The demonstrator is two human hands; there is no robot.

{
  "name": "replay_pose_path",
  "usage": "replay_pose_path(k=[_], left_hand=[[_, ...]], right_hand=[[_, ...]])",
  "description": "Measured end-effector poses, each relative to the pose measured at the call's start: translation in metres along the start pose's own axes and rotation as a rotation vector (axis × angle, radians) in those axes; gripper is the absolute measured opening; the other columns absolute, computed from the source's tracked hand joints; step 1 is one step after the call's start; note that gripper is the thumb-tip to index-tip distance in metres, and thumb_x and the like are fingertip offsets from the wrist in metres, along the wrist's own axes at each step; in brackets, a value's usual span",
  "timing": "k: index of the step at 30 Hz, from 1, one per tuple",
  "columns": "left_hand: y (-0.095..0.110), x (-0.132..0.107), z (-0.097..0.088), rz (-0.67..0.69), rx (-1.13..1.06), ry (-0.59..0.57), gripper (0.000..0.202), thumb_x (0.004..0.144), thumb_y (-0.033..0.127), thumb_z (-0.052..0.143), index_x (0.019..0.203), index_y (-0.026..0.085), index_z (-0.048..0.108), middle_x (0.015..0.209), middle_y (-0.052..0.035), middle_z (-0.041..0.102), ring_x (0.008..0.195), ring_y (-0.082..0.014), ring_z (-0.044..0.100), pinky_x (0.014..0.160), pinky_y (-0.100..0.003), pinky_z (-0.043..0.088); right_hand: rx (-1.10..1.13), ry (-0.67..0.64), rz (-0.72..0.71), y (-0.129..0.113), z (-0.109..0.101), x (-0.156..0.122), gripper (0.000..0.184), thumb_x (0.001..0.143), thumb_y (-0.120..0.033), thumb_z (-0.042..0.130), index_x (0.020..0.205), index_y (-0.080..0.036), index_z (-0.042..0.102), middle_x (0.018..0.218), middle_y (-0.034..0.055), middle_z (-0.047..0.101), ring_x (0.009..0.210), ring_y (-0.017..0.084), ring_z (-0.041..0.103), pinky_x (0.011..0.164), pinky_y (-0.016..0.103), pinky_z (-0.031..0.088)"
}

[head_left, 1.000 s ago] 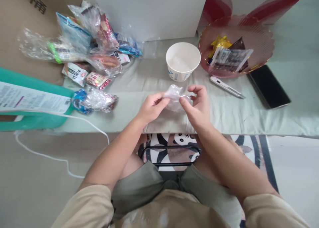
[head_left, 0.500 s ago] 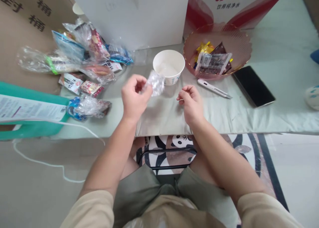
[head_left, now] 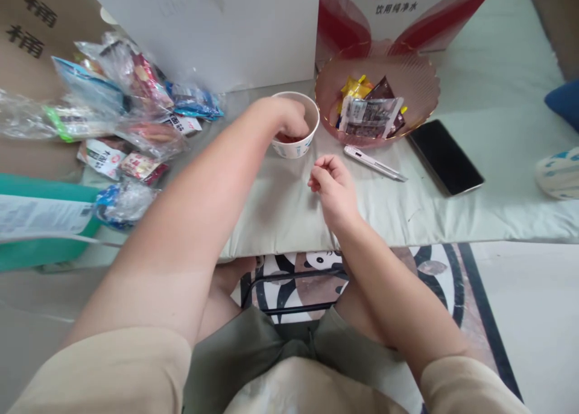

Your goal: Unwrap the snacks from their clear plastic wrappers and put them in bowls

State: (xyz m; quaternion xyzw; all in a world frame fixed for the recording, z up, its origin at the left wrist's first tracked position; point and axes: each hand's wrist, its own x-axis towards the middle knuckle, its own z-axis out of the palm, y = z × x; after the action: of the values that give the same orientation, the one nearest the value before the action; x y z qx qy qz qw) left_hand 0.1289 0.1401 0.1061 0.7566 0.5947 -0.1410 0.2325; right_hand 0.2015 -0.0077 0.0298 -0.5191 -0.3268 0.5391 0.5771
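Note:
My left hand [head_left: 287, 116] reaches forward into a white paper bowl [head_left: 294, 150] on the pale cloth-covered table. Its fingers curl down inside the bowl, and what they hold is hidden by the rim. The crumpled clear wrapper is out of sight. My right hand [head_left: 332, 185] rests on the cloth just in front of the bowl, fingers loosely curled with nothing visible in them.
A pink ribbed dish [head_left: 425, 100] holding snack packets [head_left: 368, 109] stands right of the bowl, with a white pen-like stick [head_left: 373, 163] and a black phone [head_left: 446, 156] beside it. A heap of wrapped snacks [head_left: 126, 100] and a green box [head_left: 45, 233] lie left. A white box [head_left: 203, 28] stands behind.
My left hand carried the clear wrapper away from the right hand, forward and into the bowl. My right hand let go of it and settled curled on the cloth.

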Motion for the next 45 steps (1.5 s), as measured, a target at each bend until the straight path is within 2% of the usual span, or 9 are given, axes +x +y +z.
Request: replay_pose_path(k=[4, 9, 12, 17, 24, 29, 32, 37, 45], left_hand=[[-0.012, -0.027, -0.013, 0.062, -0.189, 0.000, 0.022, 0.082, 0.013, 0.058, 0.062, 0.019, 0.063, 0.066, -0.0040, 0.068, 0.068, -0.0173, 0.067, 0.078, -0.036, 0.057], [-0.055, -0.101, 0.033, 0.358, -0.849, 1.019, 0.020, 0.092, 0.016, 0.053, 0.072, 0.022, 0.051, 0.063, 0.0039, 0.059, 0.052, -0.0087, 0.056, 0.054, -0.025, 0.044], [-0.091, -0.129, 0.079, 0.114, -0.797, 1.290, 0.018, 0.089, 0.015, 0.058, 0.074, 0.023, 0.053, 0.067, 0.0020, 0.055, 0.063, -0.0123, 0.056, 0.065, -0.032, 0.048], [-0.161, -0.151, 0.112, -0.249, -0.398, 1.129, 0.033, 0.067, 0.015, 0.080, 0.095, 0.027, 0.068, 0.124, -0.0097, 0.062, 0.138, -0.0385, 0.046, 0.121, -0.064, 0.030], [-0.244, -0.169, 0.147, -0.303, -0.503, 0.935, 0.037, 0.064, 0.025, 0.084, 0.099, 0.029, 0.071, 0.140, -0.0117, 0.054, 0.146, -0.0434, 0.033, 0.119, -0.070, 0.034], [-0.218, -0.195, 0.117, -0.295, -0.473, 0.880, 0.046, 0.066, 0.008, 0.077, 0.108, 0.025, 0.074, 0.133, -0.0140, 0.058, 0.135, -0.0420, 0.050, 0.120, -0.063, 0.038], [-0.183, -0.199, 0.102, -0.016, -0.496, 0.881, 0.064, 0.069, 0.005, 0.074, 0.129, 0.025, 0.066, 0.137, -0.0097, 0.060, 0.134, -0.0362, 0.054, 0.123, -0.057, 0.039], [-0.123, -0.162, 0.120, 0.475, -0.496, 0.582, 0.066, 0.079, 0.006, 0.069, 0.140, 0.029, 0.057, 0.143, -0.0070, 0.060, 0.137, -0.0305, 0.055, 0.120, -0.051, 0.045], [-0.097, -0.141, 0.144, 0.566, -0.752, 0.597, 0.072, 0.079, 0.032, 0.084, 0.143, 0.035, 0.051, 0.158, -0.0093, 0.047, 0.149, -0.0325, 0.046, 0.117, -0.051, 0.049]], right_hand=[[-0.001, 0.002, 0.009, -0.003, -0.001, 0.001, 0.012, 0.075, -0.027, 0.056, 0.082, -0.024, 0.047, 0.066, -0.0074, 0.049, 0.059, 0.008, 0.048, 0.060, 0.025, 0.041], [-0.048, -0.039, -0.011, -0.002, 0.002, -0.003, 0.013, 0.073, -0.029, 0.057, 0.081, -0.023, 0.049, 0.066, -0.0069, 0.049, 0.058, 0.008, 0.046, 0.058, 0.024, 0.040], [-0.093, -0.069, 0.002, 0.005, 0.010, -0.009, 0.013, 0.072, -0.029, 0.057, 0.081, -0.024, 0.048, 0.064, -0.0072, 0.047, 0.056, 0.008, 0.044, 0.056, 0.024, 0.038], [-0.256, -0.133, -0.058, 0.020, 0.021, -0.027, 0.011, 0.074, -0.026, 0.059, 0.082, -0.024, 0.051, 0.063, -0.0060, 0.049, 0.056, 0.010, 0.044, 0.055, 0.025, 0.037], [-0.481, -0.146, -0.167, 0.029, 0.021, -0.040, 0.008, 0.079, -0.021, 0.062, 0.084, -0.023, 0.056, 0.068, -0.0046, 0.052, 0.058, 0.011, 0.046, 0.056, 0.027, 0.035], [-0.536, -0.168, -0.194, 0.030, 0.024, -0.039, 0.008, 0.080, -0.020, 0.062, 0.083, -0.023, 0.056, 0.066, -0.0049, 0.050, 0.056, 0.010, 0.043, 0.056, 0.028, 0.036], [-0.445, -0.200, -0.194, 0.030, 0.022, -0.039, 0.012, 0.084, -0.030, 0.067, 0.087, -0.023, 0.057, 0.071, -0.0037, 0.054, 0.059, 0.011, 0.049, 0.058, 0.028, 0.042], [-0.136, -0.438, -0.046, 0.027, 0.014, -0.036, 0.067, 0.072, -0.061, 0.082, 0.122, -0.030, 0.051, 0.111, 0.0039, 0.067, 0.087, 0.018, 0.068, 0.073, 0.032, 0.059], [-0.093, -0.372, 0.025, 0.016, -0.009, -0.032, 0.074, 0.067, -0.039, 0.089, 0.128, -0.030, 0.047, 0.111, 0.0036, 0.067, 0.091, 0.019, 0.067, 0.078, 0.034, 0.060]])
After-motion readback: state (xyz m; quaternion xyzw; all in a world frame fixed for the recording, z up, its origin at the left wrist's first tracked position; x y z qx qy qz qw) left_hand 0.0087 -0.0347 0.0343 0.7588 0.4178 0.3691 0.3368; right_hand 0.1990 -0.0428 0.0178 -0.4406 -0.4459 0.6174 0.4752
